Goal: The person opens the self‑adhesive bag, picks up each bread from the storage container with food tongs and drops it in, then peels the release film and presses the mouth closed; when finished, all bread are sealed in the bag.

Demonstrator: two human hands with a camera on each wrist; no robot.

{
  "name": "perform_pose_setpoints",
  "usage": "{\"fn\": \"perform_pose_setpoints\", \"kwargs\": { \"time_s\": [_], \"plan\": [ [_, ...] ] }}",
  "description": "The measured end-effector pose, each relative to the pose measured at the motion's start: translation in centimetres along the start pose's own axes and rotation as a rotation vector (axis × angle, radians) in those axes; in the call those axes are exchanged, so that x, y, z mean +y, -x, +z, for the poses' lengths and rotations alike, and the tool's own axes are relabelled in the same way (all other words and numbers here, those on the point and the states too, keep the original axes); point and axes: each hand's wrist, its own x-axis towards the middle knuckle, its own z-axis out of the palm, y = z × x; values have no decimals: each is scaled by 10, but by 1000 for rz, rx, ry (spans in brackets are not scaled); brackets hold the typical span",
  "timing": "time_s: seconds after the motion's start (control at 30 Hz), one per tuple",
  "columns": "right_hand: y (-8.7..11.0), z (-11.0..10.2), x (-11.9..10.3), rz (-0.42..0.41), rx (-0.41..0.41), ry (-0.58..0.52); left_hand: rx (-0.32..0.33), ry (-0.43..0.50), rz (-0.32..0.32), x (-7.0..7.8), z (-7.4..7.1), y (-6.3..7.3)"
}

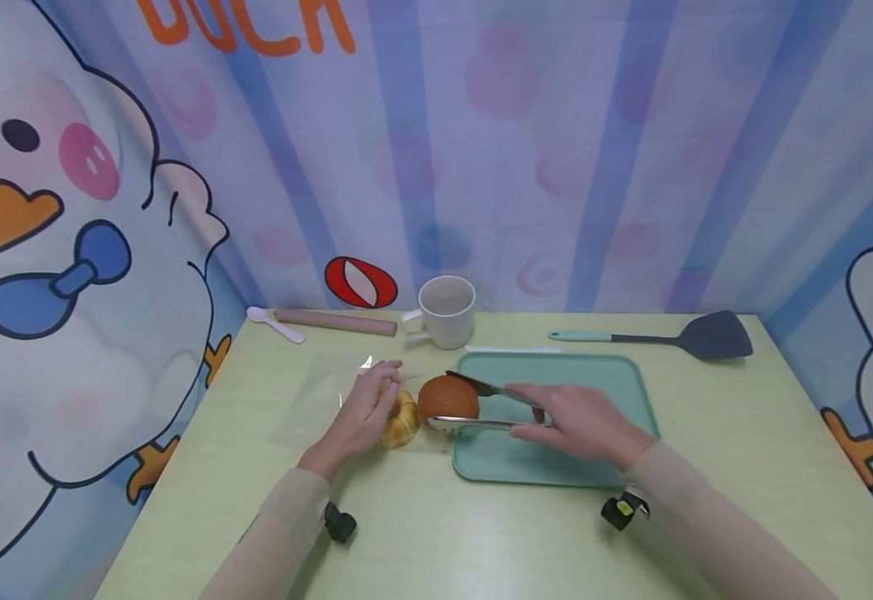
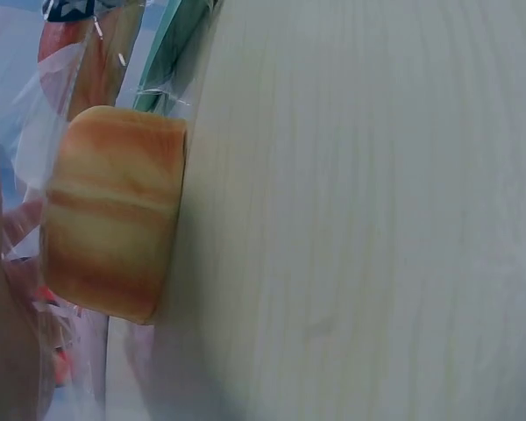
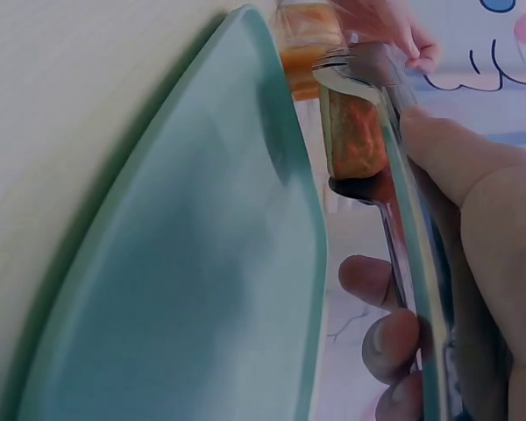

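Note:
My right hand (image 1: 579, 417) holds metal tongs (image 1: 481, 422), and their two arms clasp a round brown bun (image 1: 447, 397) at the left edge of the green tray (image 1: 605, 379). In the right wrist view, the bun (image 3: 358, 140) sits between the tongs' tips. My left hand (image 1: 365, 412) grips a clear plastic bag (image 1: 309, 410) lying on the table. Beside that hand is a golden bread roll (image 1: 402, 421), and the left wrist view shows this bread (image 2: 114, 215) inside the clear film. The bun is close by the roll, near the bag's right side.
A white mug (image 1: 447, 312) stands at the back, with a pinkish rod (image 1: 335, 322) and a small pale spoon (image 1: 275, 323) to its left. Behind the tray lies a thin white strip (image 1: 511, 350). A spatula (image 1: 714, 336) rests at the back right.

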Motion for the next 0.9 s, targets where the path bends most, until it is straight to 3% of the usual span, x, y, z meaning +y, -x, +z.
{"fn": "perform_pose_setpoints", "kwargs": {
  "time_s": [0.3, 0.63, 0.9],
  "plan": [
    [-13, -4, -13, -13, 0, 48, -5, 11, -4, 2, -1, 0],
    [-18, -3, -25, 35, -32, 138, -10, 15, -27, 1, 0, 1],
    [-12, -9, -20, 47, -65, 95, 2, 10, -13, -4, -2, 2]
  ]
}}
